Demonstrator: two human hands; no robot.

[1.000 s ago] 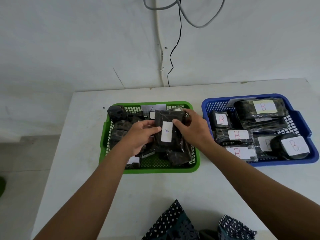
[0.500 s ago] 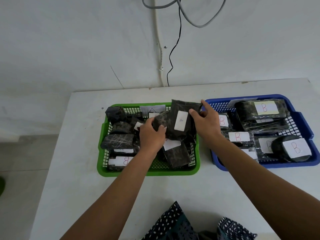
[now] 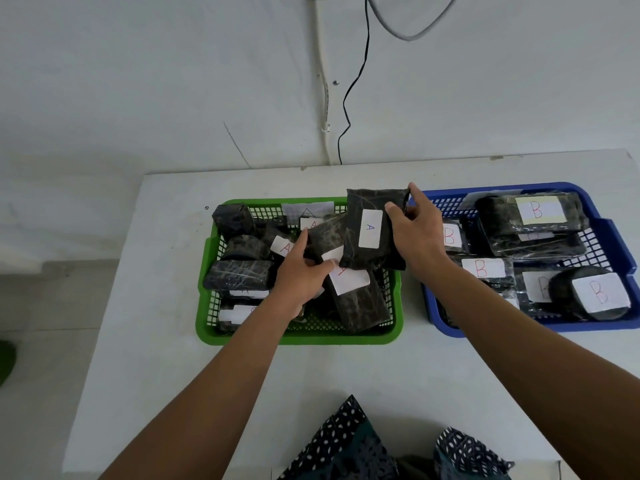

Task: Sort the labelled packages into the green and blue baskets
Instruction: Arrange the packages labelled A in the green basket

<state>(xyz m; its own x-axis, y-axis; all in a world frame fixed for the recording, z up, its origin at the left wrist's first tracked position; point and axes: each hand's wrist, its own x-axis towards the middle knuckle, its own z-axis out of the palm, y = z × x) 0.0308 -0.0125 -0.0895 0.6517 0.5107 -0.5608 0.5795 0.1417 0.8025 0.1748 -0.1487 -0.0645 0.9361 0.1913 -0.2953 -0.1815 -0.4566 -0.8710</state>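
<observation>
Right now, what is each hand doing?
Left hand: grips a dark package in the green basket.
Right hand: holds the package labelled A.

A green basket (image 3: 207, 271) sits beside a blue basket (image 3: 609, 233) on a white table (image 3: 156, 341). The packages are black, mottled grey, with white labels; the held package (image 3: 374, 233) bears a blue A, others red letters. Dark dotted cloth (image 3: 346, 441) shows below.
</observation>
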